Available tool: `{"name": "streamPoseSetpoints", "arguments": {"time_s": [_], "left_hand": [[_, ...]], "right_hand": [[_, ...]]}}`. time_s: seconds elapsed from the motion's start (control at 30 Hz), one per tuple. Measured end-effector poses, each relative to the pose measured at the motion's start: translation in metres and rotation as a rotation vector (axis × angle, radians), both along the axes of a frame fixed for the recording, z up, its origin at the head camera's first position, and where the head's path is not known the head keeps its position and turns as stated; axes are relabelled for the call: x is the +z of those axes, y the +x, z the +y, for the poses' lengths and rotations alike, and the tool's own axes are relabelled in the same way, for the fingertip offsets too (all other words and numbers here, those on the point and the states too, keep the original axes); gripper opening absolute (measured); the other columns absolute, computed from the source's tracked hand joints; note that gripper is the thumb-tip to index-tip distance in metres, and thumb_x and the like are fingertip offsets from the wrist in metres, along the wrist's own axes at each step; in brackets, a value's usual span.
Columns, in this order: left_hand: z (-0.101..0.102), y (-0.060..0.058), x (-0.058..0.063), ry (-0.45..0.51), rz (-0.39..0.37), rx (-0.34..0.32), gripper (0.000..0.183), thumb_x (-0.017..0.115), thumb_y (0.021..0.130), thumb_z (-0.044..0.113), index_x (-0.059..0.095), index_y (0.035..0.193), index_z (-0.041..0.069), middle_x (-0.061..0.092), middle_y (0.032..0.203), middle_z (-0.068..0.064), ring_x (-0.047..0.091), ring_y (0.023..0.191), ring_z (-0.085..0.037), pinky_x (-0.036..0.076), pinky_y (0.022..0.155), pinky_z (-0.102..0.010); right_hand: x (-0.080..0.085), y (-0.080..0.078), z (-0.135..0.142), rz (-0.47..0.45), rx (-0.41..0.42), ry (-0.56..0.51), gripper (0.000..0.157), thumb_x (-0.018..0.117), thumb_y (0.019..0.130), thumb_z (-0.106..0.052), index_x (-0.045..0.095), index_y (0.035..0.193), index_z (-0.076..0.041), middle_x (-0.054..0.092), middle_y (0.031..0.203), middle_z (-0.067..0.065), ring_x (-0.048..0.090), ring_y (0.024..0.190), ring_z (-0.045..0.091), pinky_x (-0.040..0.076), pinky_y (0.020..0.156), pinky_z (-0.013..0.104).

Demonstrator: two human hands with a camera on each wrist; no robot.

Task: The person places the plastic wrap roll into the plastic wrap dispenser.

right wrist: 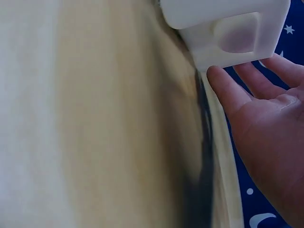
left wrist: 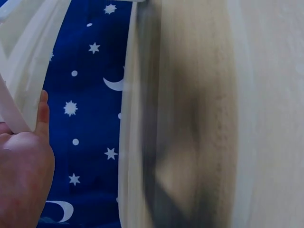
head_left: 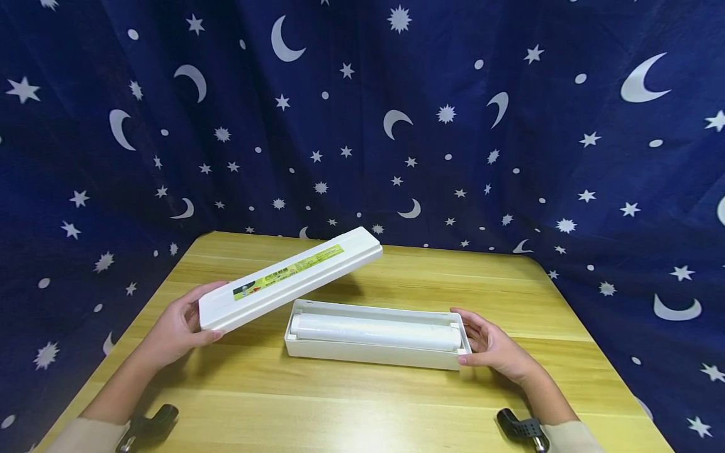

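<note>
A long white lid (head_left: 306,278) with a yellow-green label is raised and tilted in the head view, its right end higher. My left hand (head_left: 175,327) grips the lid's left end, thumb along the front edge; in the left wrist view the lid (left wrist: 31,61) shows partly above the palm. Right of it, the open white box base (head_left: 368,355) rests on the table with a white roll, looking like cling film (head_left: 374,331), lying inside. My right hand (head_left: 495,347) holds the base's right end between thumb and fingers; that end wall (right wrist: 206,54) appears in the right wrist view.
The wood-grain table (head_left: 340,409) carries the box. Behind and along both sides hangs a dark blue curtain (head_left: 351,207) with white moons and stars. Black straps with mounts sit at the left wrist (head_left: 150,425) and the right wrist (head_left: 523,426).
</note>
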State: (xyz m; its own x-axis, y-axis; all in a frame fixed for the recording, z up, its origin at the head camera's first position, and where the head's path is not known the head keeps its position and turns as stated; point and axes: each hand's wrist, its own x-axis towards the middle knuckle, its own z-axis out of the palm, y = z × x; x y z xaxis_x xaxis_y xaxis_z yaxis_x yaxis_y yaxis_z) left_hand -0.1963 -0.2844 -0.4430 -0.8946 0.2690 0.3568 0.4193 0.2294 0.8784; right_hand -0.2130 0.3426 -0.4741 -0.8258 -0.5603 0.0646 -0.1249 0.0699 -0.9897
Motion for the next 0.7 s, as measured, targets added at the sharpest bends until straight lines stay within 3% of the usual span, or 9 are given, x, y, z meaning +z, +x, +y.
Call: {"name": "streamPoseSetpoints", "arguments": {"time_s": [0.17, 0.37, 0.57, 0.7], "left_hand": [[0.004, -0.003, 0.001, 0.023, 0.009, -0.035, 0.082, 0.076, 0.075, -0.018, 0.041, 0.149, -0.008, 0.054, 0.14, 0.006, 0.057, 0.11, -0.004, 0.055, 0.085, -0.014], [0.009, -0.005, 0.003, 0.062, 0.016, -0.068, 0.081, 0.075, 0.075, -0.019, 0.04, 0.147, -0.011, 0.055, 0.141, 0.006, 0.058, 0.112, -0.004, 0.054, 0.086, -0.013], [0.017, -0.009, 0.003, 0.085, 0.027, -0.12, 0.081, 0.074, 0.073, -0.018, 0.04, 0.146, -0.013, 0.056, 0.142, 0.001, 0.059, 0.113, -0.006, 0.055, 0.088, -0.015], [0.023, -0.012, 0.005, 0.088, 0.028, -0.141, 0.081, 0.074, 0.072, -0.017, 0.041, 0.146, -0.013, 0.057, 0.142, 0.001, 0.06, 0.113, -0.006, 0.053, 0.09, -0.014]], "right_hand": [[0.006, -0.001, -0.001, 0.032, -0.002, 0.012, 0.094, 0.073, 0.083, 0.01, 0.014, 0.156, 0.014, 0.05, 0.15, -0.008, 0.055, 0.132, 0.002, 0.049, 0.105, 0.02], [0.015, -0.003, -0.002, 0.084, 0.0, 0.028, 0.09, 0.072, 0.085, 0.01, 0.015, 0.154, 0.018, 0.044, 0.157, 0.007, 0.054, 0.134, 0.002, 0.047, 0.108, 0.019], [0.027, -0.007, -0.008, 0.189, -0.047, 0.097, 0.082, 0.075, 0.084, 0.008, 0.029, 0.152, 0.014, 0.05, 0.151, -0.005, 0.048, 0.14, 0.001, 0.04, 0.111, 0.013], [0.038, -0.01, -0.017, 0.254, -0.062, 0.165, 0.078, 0.078, 0.085, 0.004, 0.037, 0.151, 0.009, 0.047, 0.155, 0.017, 0.046, 0.14, -0.002, 0.037, 0.112, 0.011]]}}
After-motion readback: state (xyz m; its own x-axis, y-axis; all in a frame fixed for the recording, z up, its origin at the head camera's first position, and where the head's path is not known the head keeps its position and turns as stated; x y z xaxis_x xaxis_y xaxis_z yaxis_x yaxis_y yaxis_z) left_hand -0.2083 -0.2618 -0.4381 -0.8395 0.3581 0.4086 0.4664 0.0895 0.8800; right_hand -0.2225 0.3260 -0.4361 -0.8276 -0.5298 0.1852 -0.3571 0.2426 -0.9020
